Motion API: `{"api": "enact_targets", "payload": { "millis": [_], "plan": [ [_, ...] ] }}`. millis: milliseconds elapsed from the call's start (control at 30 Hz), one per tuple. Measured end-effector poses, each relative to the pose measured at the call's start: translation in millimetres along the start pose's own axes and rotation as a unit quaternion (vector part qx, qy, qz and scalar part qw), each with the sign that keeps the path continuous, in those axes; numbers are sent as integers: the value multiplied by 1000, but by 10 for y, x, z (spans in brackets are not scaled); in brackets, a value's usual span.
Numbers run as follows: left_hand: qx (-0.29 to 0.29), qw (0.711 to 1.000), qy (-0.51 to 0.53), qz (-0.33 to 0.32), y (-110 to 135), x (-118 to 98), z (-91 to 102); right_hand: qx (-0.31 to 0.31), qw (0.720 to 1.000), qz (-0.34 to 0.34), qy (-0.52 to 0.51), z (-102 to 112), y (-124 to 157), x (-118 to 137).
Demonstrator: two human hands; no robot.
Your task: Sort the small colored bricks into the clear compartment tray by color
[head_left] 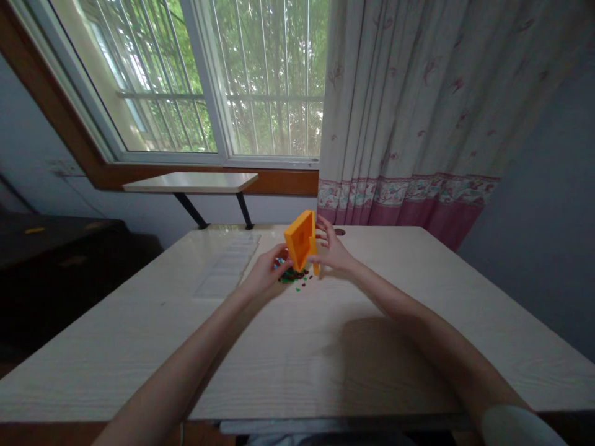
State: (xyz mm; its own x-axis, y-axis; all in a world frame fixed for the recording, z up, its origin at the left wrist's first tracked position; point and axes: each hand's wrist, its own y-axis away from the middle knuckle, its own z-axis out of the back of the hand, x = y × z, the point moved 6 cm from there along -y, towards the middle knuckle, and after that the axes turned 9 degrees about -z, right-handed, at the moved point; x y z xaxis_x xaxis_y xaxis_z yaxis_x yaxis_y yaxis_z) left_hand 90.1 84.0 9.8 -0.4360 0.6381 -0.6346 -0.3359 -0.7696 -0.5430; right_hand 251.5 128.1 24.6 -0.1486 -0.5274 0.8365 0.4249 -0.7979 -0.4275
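Note:
Above the desk, an orange open box (300,241) is tipped on its side, its hollow facing right and toward me. My left hand (268,267) is closed on its lower left edge. Fingers of my right hand (335,251) are bent around the box's right side, where a narrow orange part (316,267) hangs down; whether it is a separate piece I cannot tell. Beneath the box lies a heap of small green and dark brown pieces (292,275), partly hidden by my left hand. A few have scattered toward me.
A clear plastic tray with compartments (227,266) lies left of the heap. Behind it, a raised shelf (190,181) stands on black legs on the wooden desk (279,359). A curtain (409,124) hangs at the desk's back right, beside a barred window (269,80).

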Motion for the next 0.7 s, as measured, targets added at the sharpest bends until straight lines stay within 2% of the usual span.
{"api": "enact_targets", "payload": {
  "millis": [67,167,333,433,500,567,633,700],
  "plan": [
    [2,996,85,3,9,-71,-51,-27,999,20,32,-36,7,70],
    [-18,985,171,13,9,-188,28,-50,992,42,107,-110,25,180],
    [-70,978,162,108,7,-271,337,-38,961,75,263,-376,72,406],
    [-93,969,162,159,95,-271,527,-17,952,85,295,-553,108,561],
    [-114,961,162,194,252,-239,740,4,951,98,294,-611,132,640],
    [-138,950,138,244,520,-166,1044,24,951,108,287,-589,157,652],
    [-151,936,110,298,885,-67,1374,41,953,96,285,-499,185,553],
    [-139,932,49,332,1291,31,1650,62,953,57,292,-390,227,335]
  ]
}}
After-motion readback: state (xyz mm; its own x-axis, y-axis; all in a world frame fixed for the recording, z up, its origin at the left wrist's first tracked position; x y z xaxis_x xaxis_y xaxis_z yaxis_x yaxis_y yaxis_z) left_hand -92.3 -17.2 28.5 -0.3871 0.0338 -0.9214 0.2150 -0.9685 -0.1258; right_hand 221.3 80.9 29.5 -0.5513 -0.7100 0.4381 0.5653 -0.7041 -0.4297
